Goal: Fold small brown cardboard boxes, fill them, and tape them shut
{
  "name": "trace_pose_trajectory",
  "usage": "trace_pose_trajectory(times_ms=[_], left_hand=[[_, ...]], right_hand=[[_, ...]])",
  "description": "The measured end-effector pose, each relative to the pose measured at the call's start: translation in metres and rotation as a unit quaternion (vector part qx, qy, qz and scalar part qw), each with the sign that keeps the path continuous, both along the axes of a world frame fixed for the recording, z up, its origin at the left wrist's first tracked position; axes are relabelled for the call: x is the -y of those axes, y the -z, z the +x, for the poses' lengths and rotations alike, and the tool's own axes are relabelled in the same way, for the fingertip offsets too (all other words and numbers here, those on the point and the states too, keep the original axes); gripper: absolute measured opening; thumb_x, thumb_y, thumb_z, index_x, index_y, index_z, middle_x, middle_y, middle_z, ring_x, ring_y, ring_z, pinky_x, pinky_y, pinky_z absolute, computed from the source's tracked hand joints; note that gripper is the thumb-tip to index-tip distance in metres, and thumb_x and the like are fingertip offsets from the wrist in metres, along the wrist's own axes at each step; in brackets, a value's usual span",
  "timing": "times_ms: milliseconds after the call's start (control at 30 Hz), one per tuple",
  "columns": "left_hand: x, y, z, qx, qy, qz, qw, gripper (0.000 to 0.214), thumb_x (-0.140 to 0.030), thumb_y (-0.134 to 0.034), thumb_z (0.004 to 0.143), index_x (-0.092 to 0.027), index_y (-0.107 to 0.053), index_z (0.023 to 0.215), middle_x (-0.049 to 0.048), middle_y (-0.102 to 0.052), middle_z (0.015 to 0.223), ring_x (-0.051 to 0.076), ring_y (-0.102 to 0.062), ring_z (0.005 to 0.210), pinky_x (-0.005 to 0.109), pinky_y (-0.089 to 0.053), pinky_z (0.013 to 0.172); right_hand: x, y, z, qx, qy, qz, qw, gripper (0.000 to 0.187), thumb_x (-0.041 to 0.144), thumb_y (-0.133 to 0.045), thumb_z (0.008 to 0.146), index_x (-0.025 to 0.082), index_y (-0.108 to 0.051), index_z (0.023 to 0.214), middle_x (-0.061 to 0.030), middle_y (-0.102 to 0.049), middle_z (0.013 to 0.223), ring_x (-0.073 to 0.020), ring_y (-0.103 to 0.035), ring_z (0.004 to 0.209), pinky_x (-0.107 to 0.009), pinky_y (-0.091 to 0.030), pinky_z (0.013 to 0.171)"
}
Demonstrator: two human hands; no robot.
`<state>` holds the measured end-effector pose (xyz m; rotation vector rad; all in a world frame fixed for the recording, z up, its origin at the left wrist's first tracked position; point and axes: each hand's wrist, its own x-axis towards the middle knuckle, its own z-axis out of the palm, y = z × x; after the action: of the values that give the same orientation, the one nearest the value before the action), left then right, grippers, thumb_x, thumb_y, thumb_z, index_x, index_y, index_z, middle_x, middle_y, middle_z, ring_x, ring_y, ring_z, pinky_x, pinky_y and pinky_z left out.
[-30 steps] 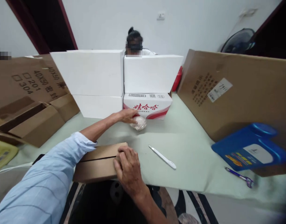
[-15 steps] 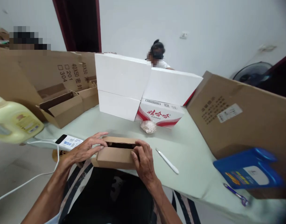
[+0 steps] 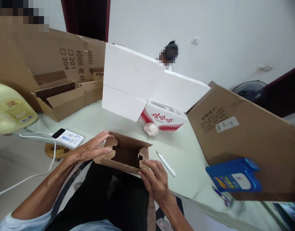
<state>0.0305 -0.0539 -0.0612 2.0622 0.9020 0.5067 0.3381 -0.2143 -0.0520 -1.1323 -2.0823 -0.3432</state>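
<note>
A small brown cardboard box (image 3: 124,169) lies at the table's near edge, its top open and the dark inside showing. Its back flap stands up, and the short end flaps tilt at both ends. My left hand (image 3: 95,149) holds the box's left end, thumb at the end flap and fingers along the back corner. At the front right corner, my right hand (image 3: 157,179) grips the wall and end flap with bent fingers. Just right of the box lies a white craft knife (image 3: 166,163). Behind it sits a clear plastic-wrapped lump (image 3: 151,129).
White boxes (image 3: 128,77) and a red-and-white carton (image 3: 161,118) stand behind. Open brown boxes (image 3: 67,102), a yellow jug (image 3: 12,110) and a cabled power bank (image 3: 69,138) are left. Rightward are a blue bottle (image 3: 234,176), a purple-handled tool (image 3: 221,195) and a large carton (image 3: 246,141).
The box top has gone from a narrow slit to wide open, its back flap now raised. My right hand has shifted to the front right corner. The view has tilted.
</note>
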Motion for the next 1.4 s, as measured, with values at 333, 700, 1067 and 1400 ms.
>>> trace_pose_trajectory(times_ms=[333,700,1067,1400], left_hand=[[-0.004,0.004,-0.003,0.026,0.063,-0.001,0.998,0.088,-0.056,-0.086,0.085,-0.030,-0.046,0.158,0.0118,-0.047,0.166,0.038,-0.048,0.154,0.054,-0.045,0.128],[-0.008,0.001,0.000,-0.039,0.068,0.016,0.997,0.095,-0.066,-0.085,0.084,-0.036,-0.049,0.167,0.0149,-0.048,0.169,0.045,-0.046,0.158,0.052,-0.053,0.118],[-0.013,-0.019,0.003,0.032,0.126,-0.020,0.991,0.058,-0.053,-0.082,0.085,-0.032,-0.066,0.137,0.0070,-0.058,0.155,0.033,-0.062,0.137,0.038,-0.056,0.108],[0.003,0.011,-0.007,0.205,-0.093,-0.148,0.963,0.045,-0.058,-0.085,0.082,-0.025,-0.059,0.097,0.0120,-0.074,0.143,0.039,-0.065,0.138,0.045,-0.058,0.107]], right_hand=[[-0.016,-0.026,0.009,0.148,-0.074,-0.249,0.954,0.028,0.034,-0.075,0.104,0.024,-0.071,0.129,-0.0100,-0.078,0.127,-0.0240,-0.077,0.105,-0.037,-0.062,0.090],[-0.002,0.006,0.046,-0.010,0.028,-0.103,0.994,0.048,0.043,-0.076,0.102,0.020,-0.062,0.142,-0.0143,-0.064,0.118,-0.0284,-0.066,0.106,-0.041,-0.061,0.087],[0.007,0.036,0.052,-0.149,0.052,-0.101,0.982,0.016,0.021,-0.082,0.096,0.024,-0.077,0.111,-0.0059,-0.054,0.104,-0.0217,-0.057,0.095,-0.033,-0.055,0.078],[0.011,0.042,0.045,-0.214,0.049,-0.120,0.968,0.016,0.032,-0.076,0.099,0.024,-0.078,0.113,-0.0070,-0.057,0.109,-0.0245,-0.059,0.103,-0.038,-0.054,0.088]])
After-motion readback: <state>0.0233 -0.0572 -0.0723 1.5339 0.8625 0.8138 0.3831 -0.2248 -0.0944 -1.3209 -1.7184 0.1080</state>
